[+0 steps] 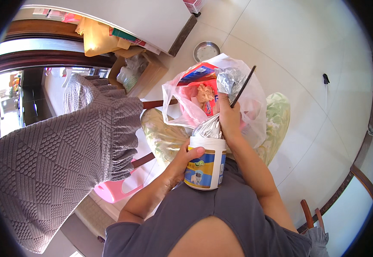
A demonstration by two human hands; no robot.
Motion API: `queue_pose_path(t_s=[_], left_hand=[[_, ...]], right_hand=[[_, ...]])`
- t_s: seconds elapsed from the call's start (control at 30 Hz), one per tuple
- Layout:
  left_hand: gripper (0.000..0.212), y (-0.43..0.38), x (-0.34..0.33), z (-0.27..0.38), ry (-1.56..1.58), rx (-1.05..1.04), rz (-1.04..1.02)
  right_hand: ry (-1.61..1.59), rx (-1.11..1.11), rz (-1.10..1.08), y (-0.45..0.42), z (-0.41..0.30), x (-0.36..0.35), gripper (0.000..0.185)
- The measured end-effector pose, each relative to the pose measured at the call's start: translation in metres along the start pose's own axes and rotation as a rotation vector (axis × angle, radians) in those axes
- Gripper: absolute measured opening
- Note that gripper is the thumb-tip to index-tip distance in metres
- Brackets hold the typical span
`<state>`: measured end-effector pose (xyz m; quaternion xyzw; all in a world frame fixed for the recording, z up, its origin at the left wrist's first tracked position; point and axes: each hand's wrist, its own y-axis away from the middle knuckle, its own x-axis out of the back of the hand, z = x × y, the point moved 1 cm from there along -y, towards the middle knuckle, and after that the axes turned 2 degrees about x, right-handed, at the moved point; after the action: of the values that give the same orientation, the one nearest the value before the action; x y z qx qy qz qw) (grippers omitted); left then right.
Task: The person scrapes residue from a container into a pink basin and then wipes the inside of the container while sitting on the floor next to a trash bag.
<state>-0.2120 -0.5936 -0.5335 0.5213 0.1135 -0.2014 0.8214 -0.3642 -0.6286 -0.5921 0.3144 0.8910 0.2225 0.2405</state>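
My left hand [186, 157] grips the side of a white plastic tub [202, 172], held upright against my lap. Its blue and yellow label shows a dog. A silver foil bag [208, 128] sticks out of the tub's open mouth. My right hand [230, 119] is closed around the gathered upper part of that foil and a thin dark stick [244, 86], which points up and away. Crumpled foil [230, 80] rises above my right fist. Beyond my hands, between my knees, a translucent plastic bag [254, 122] stands open, with red packaging [199, 75] and a tan crumbly lump [205, 93] inside.
To my left stands a chair under a grey quilted cover [61, 154], with a pink plastic stool [115, 191] below. A cardboard box [151, 75] and a steel bowl [206, 51] are on the tiled floor ahead. A small black-topped object [326, 79] lies to the right.
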Motion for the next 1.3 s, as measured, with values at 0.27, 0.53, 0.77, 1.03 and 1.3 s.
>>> queue_pose_path(t_s=[0.27,0.53,0.77,1.03,1.3], left_hand=[[0.058,-0.01,0.017,0.014,-0.096,0.019,0.114],[0.067,-0.012,0.022,0.049,-0.225,-0.135,0.148],[0.068,-0.014,0.04,0.05,-0.167,-0.066,0.084],[0.074,0.001,0.071,0.04,-0.095,0.02,0.093],[0.073,0.031,0.078,0.044,-0.117,-0.11,0.144]], right_hand=[[0.392,0.119,-0.158,-0.03,0.002,-0.003,0.052],[0.633,0.371,-0.349,-0.049,-0.045,-0.014,0.068],[0.7,0.481,-0.373,-0.042,-0.077,-0.003,0.036],[0.711,0.442,-0.225,-0.012,-0.139,0.016,0.04],[1.368,0.464,-0.434,0.006,-0.02,0.064,0.023]])
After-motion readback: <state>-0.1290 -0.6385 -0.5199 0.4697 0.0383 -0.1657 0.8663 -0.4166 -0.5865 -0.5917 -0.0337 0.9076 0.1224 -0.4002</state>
